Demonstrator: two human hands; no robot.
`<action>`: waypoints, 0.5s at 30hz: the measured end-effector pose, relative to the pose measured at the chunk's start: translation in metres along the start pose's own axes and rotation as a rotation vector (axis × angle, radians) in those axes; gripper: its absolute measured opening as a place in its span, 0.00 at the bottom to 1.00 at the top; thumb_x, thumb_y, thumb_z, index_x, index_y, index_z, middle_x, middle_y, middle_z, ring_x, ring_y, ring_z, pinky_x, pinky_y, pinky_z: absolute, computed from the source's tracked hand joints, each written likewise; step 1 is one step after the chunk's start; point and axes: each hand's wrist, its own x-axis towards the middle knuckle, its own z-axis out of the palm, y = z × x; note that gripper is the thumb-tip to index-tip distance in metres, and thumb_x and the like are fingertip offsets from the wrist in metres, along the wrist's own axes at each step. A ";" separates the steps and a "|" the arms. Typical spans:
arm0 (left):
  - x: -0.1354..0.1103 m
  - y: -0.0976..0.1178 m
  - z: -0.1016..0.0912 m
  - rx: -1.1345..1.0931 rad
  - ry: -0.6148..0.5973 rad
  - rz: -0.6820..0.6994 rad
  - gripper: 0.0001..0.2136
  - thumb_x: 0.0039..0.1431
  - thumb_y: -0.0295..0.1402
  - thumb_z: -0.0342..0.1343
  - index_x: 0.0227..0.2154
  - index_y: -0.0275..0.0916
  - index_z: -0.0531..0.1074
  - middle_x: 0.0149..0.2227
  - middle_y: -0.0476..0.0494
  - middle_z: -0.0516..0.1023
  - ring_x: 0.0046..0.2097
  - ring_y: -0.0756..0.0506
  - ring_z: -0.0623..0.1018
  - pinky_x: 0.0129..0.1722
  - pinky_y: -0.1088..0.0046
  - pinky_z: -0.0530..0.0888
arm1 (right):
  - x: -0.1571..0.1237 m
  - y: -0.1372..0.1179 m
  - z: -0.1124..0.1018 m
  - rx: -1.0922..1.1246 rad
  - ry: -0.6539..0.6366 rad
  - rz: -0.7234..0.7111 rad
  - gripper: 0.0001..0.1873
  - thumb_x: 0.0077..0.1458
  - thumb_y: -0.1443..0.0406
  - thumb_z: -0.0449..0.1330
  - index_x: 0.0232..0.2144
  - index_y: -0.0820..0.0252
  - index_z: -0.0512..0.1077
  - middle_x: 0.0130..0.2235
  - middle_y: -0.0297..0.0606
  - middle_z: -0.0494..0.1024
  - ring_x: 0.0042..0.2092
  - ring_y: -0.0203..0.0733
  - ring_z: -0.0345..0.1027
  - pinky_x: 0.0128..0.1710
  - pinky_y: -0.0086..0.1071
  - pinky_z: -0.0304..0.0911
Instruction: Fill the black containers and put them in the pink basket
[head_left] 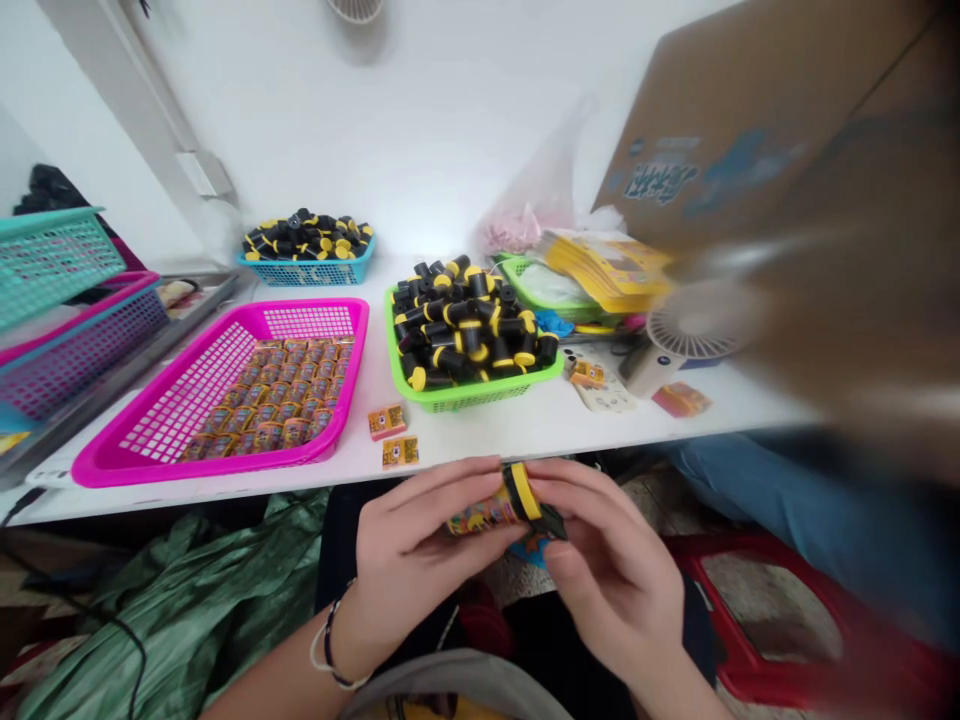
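Observation:
Below the table's front edge, my left hand [409, 550] and my right hand [607, 570] meet, both closed round one small black and yellow cylinder [517, 498] with a printed sticker on its body. The left fingers pinch the stickered end; the right fingers grip the black end. Two loose stickered pieces [394, 435] lie on the white table [525, 425] just above my hands. A green basket [480, 392] heaped with black and yellow cylinders stands behind them. A pink basket [135, 440] with rows of stickered pieces sits to the left.
A blue basket [311, 270] of more cylinders stands at the back. Teal and purple baskets [67, 300] are stacked at far left. A small white fan [690, 335], yellow packets [607, 265] and a blurred cardboard box [787, 140] fill the right. A red stool [757, 610] stands lower right.

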 end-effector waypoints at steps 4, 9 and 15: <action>-0.002 0.001 0.006 -0.054 0.063 -0.154 0.22 0.48 0.24 0.74 0.47 0.45 0.82 0.47 0.46 0.87 0.45 0.45 0.86 0.50 0.73 0.83 | -0.007 0.001 0.011 -0.215 -0.080 -0.111 0.35 0.57 0.73 0.63 0.65 0.57 0.64 0.61 0.46 0.71 0.63 0.44 0.67 0.64 0.35 0.67; -0.003 0.002 0.016 -0.295 0.057 -0.551 0.18 0.49 0.28 0.75 0.44 0.44 0.82 0.47 0.45 0.86 0.49 0.43 0.84 0.52 0.71 0.80 | -0.008 0.010 0.025 -0.429 0.005 -0.209 0.36 0.57 0.75 0.62 0.66 0.62 0.60 0.61 0.49 0.70 0.65 0.43 0.64 0.64 0.33 0.66; 0.009 -0.002 0.006 -1.020 -0.228 -0.898 0.34 0.55 0.40 0.72 0.60 0.50 0.60 0.45 0.47 0.80 0.40 0.48 0.83 0.40 0.74 0.79 | -0.002 0.009 0.024 -0.244 -0.026 -0.174 0.37 0.49 0.77 0.60 0.62 0.59 0.63 0.57 0.45 0.74 0.62 0.45 0.67 0.64 0.41 0.66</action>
